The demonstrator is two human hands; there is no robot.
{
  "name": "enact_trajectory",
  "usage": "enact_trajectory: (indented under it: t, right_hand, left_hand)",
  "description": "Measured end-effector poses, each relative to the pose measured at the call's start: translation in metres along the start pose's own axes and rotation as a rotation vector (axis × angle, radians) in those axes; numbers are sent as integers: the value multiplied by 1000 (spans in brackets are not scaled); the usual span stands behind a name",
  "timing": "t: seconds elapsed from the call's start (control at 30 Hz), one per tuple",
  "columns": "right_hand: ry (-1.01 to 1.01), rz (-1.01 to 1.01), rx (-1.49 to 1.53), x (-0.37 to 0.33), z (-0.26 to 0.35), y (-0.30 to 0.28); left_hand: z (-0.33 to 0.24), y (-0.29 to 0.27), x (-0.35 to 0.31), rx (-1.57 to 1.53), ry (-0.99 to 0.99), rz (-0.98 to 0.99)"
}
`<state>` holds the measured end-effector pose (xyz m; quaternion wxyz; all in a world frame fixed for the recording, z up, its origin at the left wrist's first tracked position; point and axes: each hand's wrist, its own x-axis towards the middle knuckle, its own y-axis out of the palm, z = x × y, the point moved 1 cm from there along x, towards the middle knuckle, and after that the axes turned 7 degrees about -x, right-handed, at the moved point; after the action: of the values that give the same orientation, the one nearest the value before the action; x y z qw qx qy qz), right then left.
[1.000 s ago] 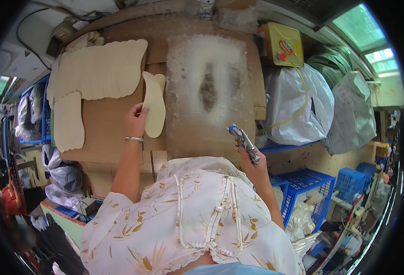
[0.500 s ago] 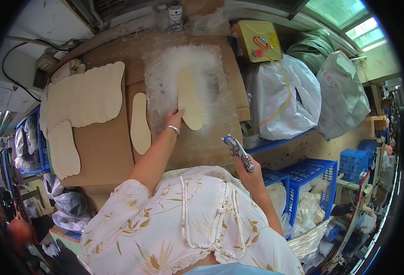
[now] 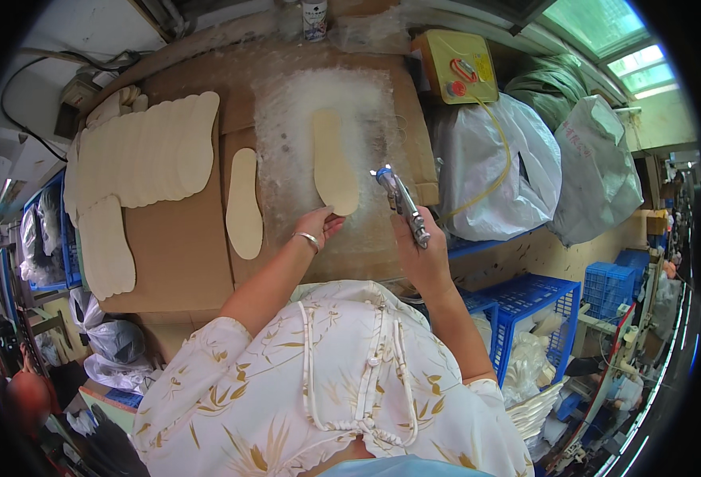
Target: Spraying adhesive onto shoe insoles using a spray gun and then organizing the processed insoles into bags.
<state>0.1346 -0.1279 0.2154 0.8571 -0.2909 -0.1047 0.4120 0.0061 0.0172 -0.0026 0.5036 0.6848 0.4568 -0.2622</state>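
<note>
A cream shoe insole (image 3: 334,163) lies on a whitened, crusty patch (image 3: 283,171) of the cardboard-covered table. My left hand (image 3: 322,225) has its fingertips closed on the near edge of that insole. My right hand (image 3: 423,253) grips a metal spray gun (image 3: 400,203) with a blue ring near its nozzle, which points toward the far left, just right of the insole. A second insole (image 3: 244,205) lies by itself to the left of the patch. Further left, many insoles (image 3: 147,155) are fanned out in overlapping rows.
At the back right stands a yellow can (image 3: 458,67) with a pale hose (image 3: 505,159) running from it. White plastic sacks (image 3: 493,175) bulge beside the table. Blue crates (image 3: 537,302) sit to the lower right. A bottle (image 3: 314,20) stands at the far edge.
My left hand has slid toward the insole's near end. My right hand and the spray gun have moved up and left, closer to the insole.
</note>
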Motion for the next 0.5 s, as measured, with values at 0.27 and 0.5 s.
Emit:
enact_trajectory:
  t: [0.27, 0.5]
  right_hand:
    - [45, 7, 7, 2, -1, 3]
    - [10, 36, 33, -3, 3, 4]
  left_hand:
    - [-1, -6, 0, 125, 18, -18]
    - [-1, -9, 4, 156, 3, -35]
